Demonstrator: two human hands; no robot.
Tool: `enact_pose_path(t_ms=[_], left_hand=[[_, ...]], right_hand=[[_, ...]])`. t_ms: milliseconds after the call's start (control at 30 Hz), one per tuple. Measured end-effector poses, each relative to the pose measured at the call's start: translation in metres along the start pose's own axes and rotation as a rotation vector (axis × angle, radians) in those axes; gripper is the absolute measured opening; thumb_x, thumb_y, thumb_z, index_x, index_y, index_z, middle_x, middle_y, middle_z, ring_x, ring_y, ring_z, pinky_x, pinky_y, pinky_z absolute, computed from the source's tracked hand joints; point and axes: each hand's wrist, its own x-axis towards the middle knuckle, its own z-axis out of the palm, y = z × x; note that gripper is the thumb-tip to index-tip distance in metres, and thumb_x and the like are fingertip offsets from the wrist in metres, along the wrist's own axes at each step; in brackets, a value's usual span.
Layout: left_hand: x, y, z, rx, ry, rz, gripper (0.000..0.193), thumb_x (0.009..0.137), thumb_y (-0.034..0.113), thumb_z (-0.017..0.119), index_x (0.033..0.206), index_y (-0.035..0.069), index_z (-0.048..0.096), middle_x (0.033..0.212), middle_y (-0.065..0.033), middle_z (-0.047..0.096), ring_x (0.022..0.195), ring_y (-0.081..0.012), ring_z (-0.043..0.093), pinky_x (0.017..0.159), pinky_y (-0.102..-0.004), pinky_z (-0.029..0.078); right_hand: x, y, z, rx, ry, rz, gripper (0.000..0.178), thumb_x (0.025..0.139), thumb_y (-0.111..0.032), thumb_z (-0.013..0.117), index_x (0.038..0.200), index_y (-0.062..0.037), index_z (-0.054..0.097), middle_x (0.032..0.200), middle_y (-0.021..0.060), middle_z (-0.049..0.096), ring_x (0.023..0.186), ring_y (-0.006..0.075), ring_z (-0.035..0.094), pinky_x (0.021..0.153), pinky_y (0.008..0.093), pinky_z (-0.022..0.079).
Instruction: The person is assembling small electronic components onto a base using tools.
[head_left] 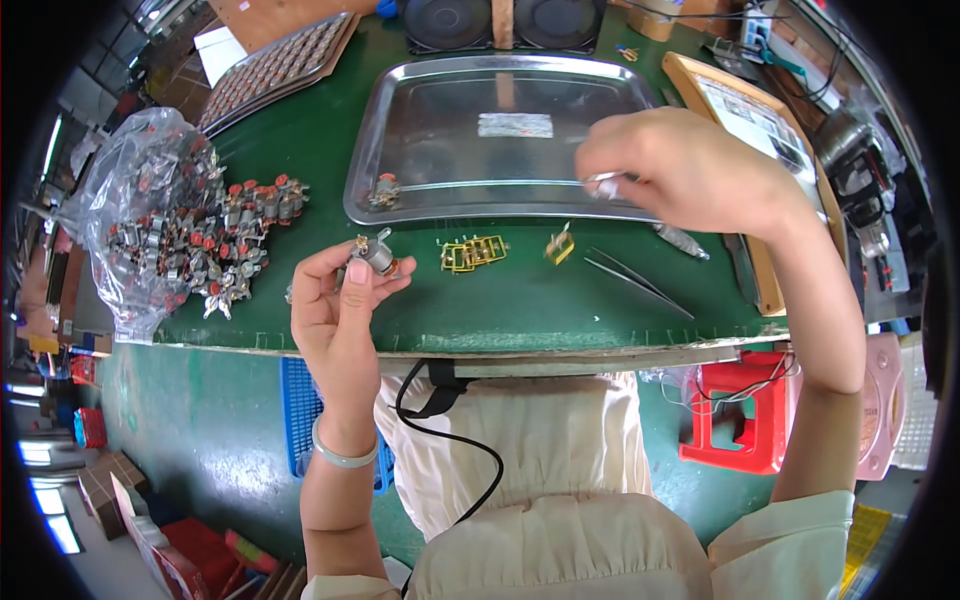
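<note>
My left hand (340, 315) pinches a small round metal component (376, 254) with lugs and an orange-red part, just above the table's front area. Over the right side of a shiny metal tray (420, 213) is my right hand (680, 165), slightly blurred. Its fingers are closed round a small whitish, shiny thing (606, 186) whose kind I cannot make out. One similar component (384, 191) sits in the tray's near left corner. Between my hands lie several yellow-framed metal parts (474, 254), with another such part (560, 245) to their right. Tweezers (640, 283) rest nearby.
At the left, a clear plastic bag (110, 180) spills a heap of similar components (225, 235). Behind it lies a tray full of round parts (275, 75). A wooden-edged frame (770, 265) bounds the right side. Two black speakers (447, 22) stand at the back.
</note>
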Motion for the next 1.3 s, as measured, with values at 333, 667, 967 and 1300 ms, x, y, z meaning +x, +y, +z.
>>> enact_pose_path(t_ms=[333,667,967,1300], left_hand=[[-0.002,0.004,-0.010,-0.016,0.002,-0.032,0.018,0.088,0.009,0.048,0.099,-0.004,0.046,0.088,-0.0135,0.056,0.079,-0.0257,0.062,0.070,-0.0329,0.053],[-0.003,0.007,-0.008,-0.091,-0.083,-0.138,0.016,0.087,0.006,0.050,0.099,-0.004,0.046,0.092,-0.0135,0.058,0.079,-0.0245,0.062,0.069,-0.0308,0.053],[-0.016,0.012,0.007,-0.228,-0.258,-0.328,0.020,0.084,0.011,0.055,0.097,-0.003,0.049,0.088,-0.0122,0.058,0.074,-0.0231,0.063,0.064,-0.0301,0.054],[-0.018,0.013,0.018,-0.232,-0.268,-0.414,0.017,0.083,0.008,0.056,0.094,-0.003,0.048,0.088,-0.0135,0.058,0.072,-0.0230,0.064,0.062,-0.0289,0.055]], right_hand=[[0.037,-0.028,0.033,-0.062,0.105,0.084,0.017,0.070,-0.011,0.062,0.082,-0.0012,0.055,0.080,0.0141,0.057,0.076,0.0318,0.059,0.064,0.0387,0.048],[0.015,-0.067,0.079,-0.043,0.148,0.246,0.033,0.066,-0.008,0.063,0.092,-0.0006,0.046,0.075,0.0137,0.055,0.063,0.0310,0.058,0.052,0.0375,0.047],[0.005,-0.078,0.066,0.926,0.474,0.382,0.043,0.074,-0.001,0.058,0.115,-0.0005,0.043,0.092,0.0084,0.061,0.054,0.0055,0.050,0.040,0.0167,0.034],[0.004,-0.092,0.078,1.615,0.339,0.621,0.038,0.080,-0.010,0.059,0.113,-0.0014,0.043,0.093,0.0095,0.061,0.053,0.0023,0.046,0.039,0.0148,0.034]])
